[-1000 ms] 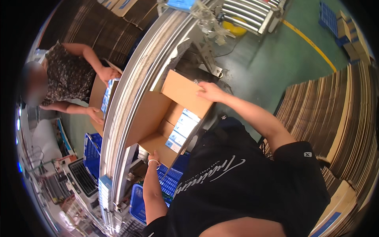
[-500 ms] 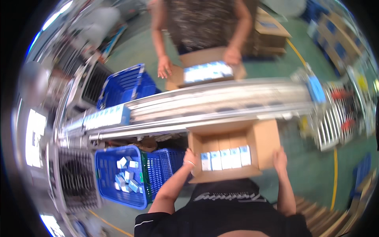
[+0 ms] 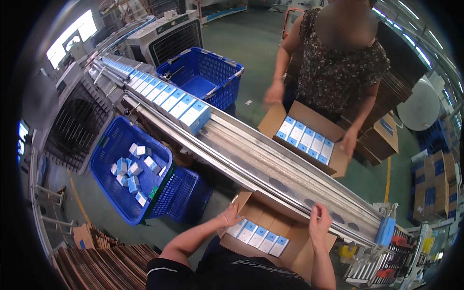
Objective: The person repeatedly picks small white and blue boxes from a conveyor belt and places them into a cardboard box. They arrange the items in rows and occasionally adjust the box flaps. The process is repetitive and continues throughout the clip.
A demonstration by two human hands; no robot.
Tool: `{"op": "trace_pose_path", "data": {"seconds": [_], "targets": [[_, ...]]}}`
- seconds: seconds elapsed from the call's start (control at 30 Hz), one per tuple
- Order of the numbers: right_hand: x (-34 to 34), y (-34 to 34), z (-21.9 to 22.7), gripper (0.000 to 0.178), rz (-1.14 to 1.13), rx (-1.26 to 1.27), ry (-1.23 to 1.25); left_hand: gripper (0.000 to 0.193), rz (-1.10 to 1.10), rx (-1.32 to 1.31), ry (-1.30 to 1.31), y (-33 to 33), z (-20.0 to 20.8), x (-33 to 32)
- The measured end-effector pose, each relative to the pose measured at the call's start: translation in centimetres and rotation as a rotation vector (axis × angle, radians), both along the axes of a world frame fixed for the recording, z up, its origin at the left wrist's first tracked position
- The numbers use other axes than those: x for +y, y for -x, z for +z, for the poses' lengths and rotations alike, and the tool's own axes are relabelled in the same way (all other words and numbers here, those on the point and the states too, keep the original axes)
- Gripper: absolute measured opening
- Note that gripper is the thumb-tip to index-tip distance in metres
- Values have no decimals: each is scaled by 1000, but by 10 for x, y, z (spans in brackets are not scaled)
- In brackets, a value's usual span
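Observation:
In front of me an open cardboard box [image 3: 263, 215] is tilted, its flaps spread. One row of white-and-blue small cartons [image 3: 259, 238] stands along its near side; brown cardboard shows in the far part. My left hand [image 3: 232, 215] grips the box's left edge, fingers closed over the flap. My right hand [image 3: 320, 223] is raised above the box's right side, beside the conveyor rail. Its fingers are loosely bent and apart, with nothing visible in them. On the conveyor [image 3: 261, 154], a line of the same cartons [image 3: 169, 99] stretches to the far left.
Across the conveyor a person [image 3: 338, 67] has both hands by another cardboard box [image 3: 309, 154] filled with cartons. A blue basket [image 3: 108, 181] with loose cartons stands at left; another blue basket [image 3: 200, 82] is behind the conveyor. Flat cardboard [image 3: 96, 266] is stacked lower left.
The view has swung, so the conveyor now slants. My right hand has left the box's right flap and risen toward the conveyor. My left hand still holds the box.

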State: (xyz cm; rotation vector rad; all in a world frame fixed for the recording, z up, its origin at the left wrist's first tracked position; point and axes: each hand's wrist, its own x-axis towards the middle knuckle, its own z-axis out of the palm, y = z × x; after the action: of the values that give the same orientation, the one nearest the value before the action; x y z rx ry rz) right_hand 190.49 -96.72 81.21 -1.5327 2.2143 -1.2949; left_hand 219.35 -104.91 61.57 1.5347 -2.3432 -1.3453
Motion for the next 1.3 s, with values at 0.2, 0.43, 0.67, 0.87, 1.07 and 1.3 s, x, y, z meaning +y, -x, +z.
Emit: {"op": "trace_pose_path", "data": {"seconds": [0.2,0.43,0.67,0.87,1.07,1.3], "targets": [[-57,-1,-40,20,-78,-69,-29,23,417,201,844,-41,147,-123],[-59,-1,-40,21,-40,-62,-190,44,105,-211,1175,-89,147,-247],[-60,-6,-42,17,-71,-21,-240,35,636,-190,1053,-169,155,-357],[-63,-3,-45,17,-141,6,-320,72,719,-616,593,-209,162,-385],[-67,-3,-46,18,-52,89,-360,100,646,-379,367,-239,137,-428],[-75,35,-81,41,2,-325,-394,107,225,37,294,-116,113,-364]]}}
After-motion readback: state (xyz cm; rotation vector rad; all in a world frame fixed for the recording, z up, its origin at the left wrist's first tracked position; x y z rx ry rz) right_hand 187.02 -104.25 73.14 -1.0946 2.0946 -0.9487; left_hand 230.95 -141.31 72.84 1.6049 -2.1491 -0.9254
